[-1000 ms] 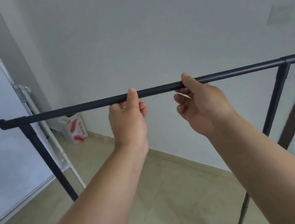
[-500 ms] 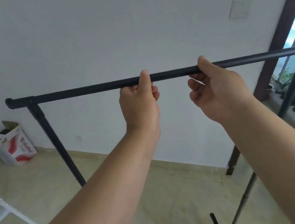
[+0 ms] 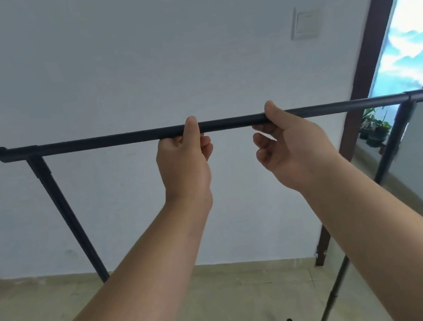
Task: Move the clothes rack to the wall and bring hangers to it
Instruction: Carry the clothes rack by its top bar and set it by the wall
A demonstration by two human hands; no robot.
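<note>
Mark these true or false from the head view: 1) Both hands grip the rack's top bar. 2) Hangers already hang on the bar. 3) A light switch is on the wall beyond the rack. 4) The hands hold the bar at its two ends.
1) True: the left hand and right hand both grip the top bar.
2) False: the bar is bare, and no hangers are in view.
3) True: the light switch sits on the wall above the bar.
4) False: both hands hold near the middle, close together.
</note>
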